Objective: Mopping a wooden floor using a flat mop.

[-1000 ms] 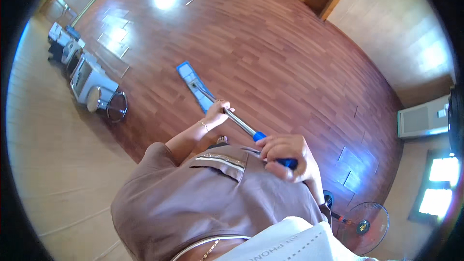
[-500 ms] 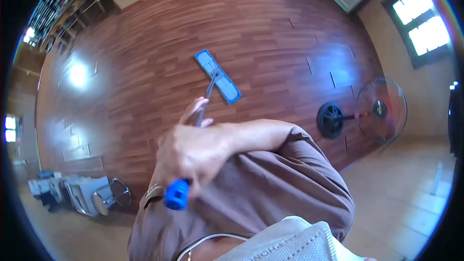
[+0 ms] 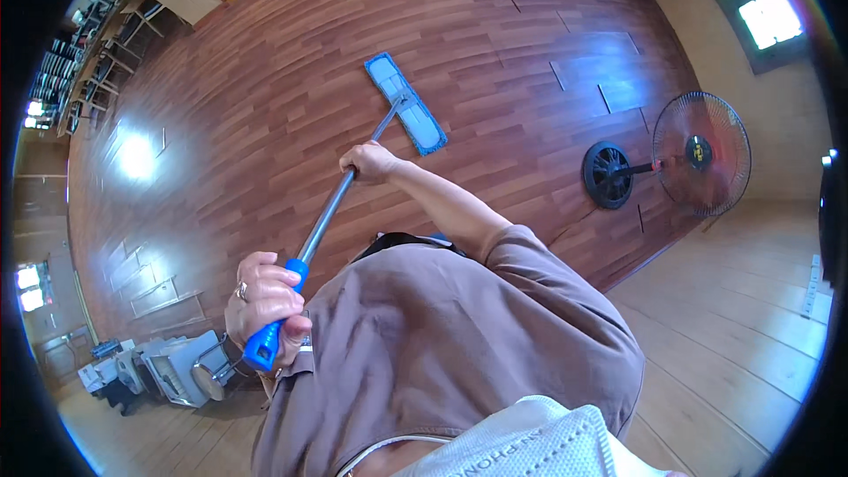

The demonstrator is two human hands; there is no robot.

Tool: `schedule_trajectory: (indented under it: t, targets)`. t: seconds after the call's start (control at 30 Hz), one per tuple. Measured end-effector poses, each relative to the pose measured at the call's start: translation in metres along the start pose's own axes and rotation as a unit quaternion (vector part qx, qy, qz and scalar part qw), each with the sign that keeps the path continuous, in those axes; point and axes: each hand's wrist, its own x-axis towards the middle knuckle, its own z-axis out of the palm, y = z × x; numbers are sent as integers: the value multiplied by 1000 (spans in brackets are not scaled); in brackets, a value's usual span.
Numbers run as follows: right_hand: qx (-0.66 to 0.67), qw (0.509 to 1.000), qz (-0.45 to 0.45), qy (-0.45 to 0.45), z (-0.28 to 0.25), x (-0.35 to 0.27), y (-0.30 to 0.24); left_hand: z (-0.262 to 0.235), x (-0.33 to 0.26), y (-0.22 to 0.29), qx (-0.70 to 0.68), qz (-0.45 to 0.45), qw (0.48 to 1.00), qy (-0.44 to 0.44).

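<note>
A flat mop lies across my front, its long blue mop head (image 3: 406, 104) flat on the floor ahead of me. From the head a metal pole (image 3: 325, 221) slants back to a blue plastic grip (image 3: 263, 346) near my left side. My left hand (image 3: 265, 305), with a ring on one finger, is wrapped round that grip. Farther down the pole, closer to the mop head, my right hand (image 3: 369, 162) is closed on the metal, with my right forearm reaching across.
A fan with a round black base (image 3: 608, 175) stands at the right. Grey and white equipment (image 3: 181, 367) is at the lower left. Chairs (image 3: 110, 66) line the far left. The reddish-brown wood-look floor (image 3: 291, 97) meets paler flooring (image 3: 707, 300) at the right.
My hands have traded places: the right one moved from the grip end down the pole, and the left one came back to the grip. The mop head appears slightly higher in view.
</note>
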Motion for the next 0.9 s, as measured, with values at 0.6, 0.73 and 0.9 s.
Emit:
schedule_trajectory:
  t: [0.6, 0.73, 0.9]
  targets:
    - [-64, 899, 277, 334, -12, -152, -48, -2, 118, -58, -334, 184, 866, -323]
    - [-79, 845, 400, 347, -8, -201, -51, 41, 124, -79, -384, 199, 826, -362]
    - [-83, 771, 468, 423, 20, -252, -57, 76, 121, -79, -408, 164, 772, -459]
